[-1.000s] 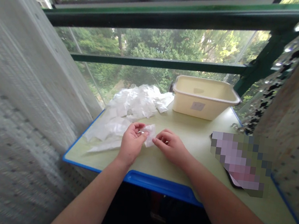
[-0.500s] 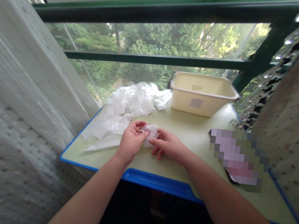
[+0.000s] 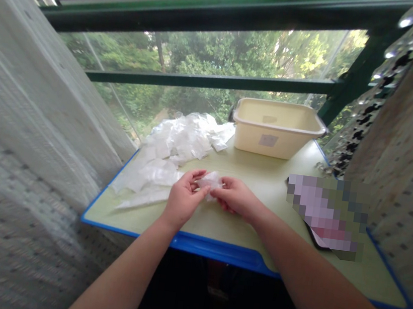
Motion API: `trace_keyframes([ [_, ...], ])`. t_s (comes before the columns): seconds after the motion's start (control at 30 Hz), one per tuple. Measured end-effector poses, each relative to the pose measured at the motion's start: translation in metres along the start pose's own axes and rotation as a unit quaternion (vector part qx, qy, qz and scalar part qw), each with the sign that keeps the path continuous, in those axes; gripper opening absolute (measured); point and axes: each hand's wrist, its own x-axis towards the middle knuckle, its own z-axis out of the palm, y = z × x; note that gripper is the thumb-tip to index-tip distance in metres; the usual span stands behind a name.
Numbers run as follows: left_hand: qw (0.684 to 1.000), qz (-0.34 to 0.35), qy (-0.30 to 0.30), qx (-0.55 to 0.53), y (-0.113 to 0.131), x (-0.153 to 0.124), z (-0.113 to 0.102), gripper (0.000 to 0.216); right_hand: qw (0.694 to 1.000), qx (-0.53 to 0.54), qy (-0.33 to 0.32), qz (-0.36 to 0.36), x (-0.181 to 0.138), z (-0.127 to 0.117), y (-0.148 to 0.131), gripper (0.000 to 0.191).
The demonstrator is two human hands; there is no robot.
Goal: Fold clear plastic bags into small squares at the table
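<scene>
Between both hands is a small, crumpled clear plastic bag [image 3: 211,179], held above the front middle of the table. My left hand [image 3: 185,195] pinches its left side between thumb and fingers. On the other side, my right hand [image 3: 234,194] has its thumb and fingers closed on the bag's right edge. To the left and behind, a heap of clear plastic bags [image 3: 184,134] spreads over the table, with flatter bags [image 3: 152,175] reaching close to my left hand. The fingertips partly cover the held bag.
A cream plastic bin [image 3: 277,138] stands at the back right of the pale table [image 3: 249,231], which has a blue edge. A pixelated flat object [image 3: 320,215] lies on the right. Curtains hang at both sides, and a green-railed window [image 3: 208,81] is behind.
My right hand's fingers have curled in and closed on the bag's right side. The bag looks more spread between the hands. The whole view has shifted slightly.
</scene>
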Motion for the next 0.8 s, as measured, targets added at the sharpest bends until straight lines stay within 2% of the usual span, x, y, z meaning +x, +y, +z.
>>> trace_keyframes([
  [0.1, 1.000, 0.002, 0.010, 0.015, -0.002, 0.001, -0.001, 0.035, 0.999, 0.032, 0.003, 0.006, -0.003, -0.001, -0.006, 0.028],
  [0.2, 0.999, -0.015, 0.028, -0.013, -0.003, 0.005, -0.003, 0.034, 0.997, 0.056, -0.007, -0.061, -0.007, -0.006, -0.009, 0.035],
  [0.3, 0.995, -0.054, 0.056, -0.069, -0.003, 0.008, -0.005, 0.035, 0.976, -0.057, 0.009, -0.211, -0.009, -0.013, -0.008, 0.036],
  [0.37, 0.990, -0.083, 0.059, -0.102, -0.003, 0.009, -0.006, 0.037, 0.938, -0.177, 0.038, -0.295, -0.009, -0.015, -0.005, 0.028],
  [0.43, 0.986, -0.105, 0.049, -0.118, -0.002, 0.009, -0.007, 0.038, 0.906, -0.248, 0.060, -0.338, -0.008, -0.016, -0.004, 0.019],
  [0.57, 0.987, -0.120, 0.016, -0.104, -0.002, 0.007, -0.005, 0.038, 0.893, -0.248, 0.076, -0.367, -0.006, -0.014, -0.002, 0.010],
  [0.8, 0.995, -0.085, -0.026, -0.042, -0.003, 0.004, 0.000, 0.030, 0.886, -0.258, 0.104, -0.371, -0.003, -0.011, 0.002, 0.008],
])
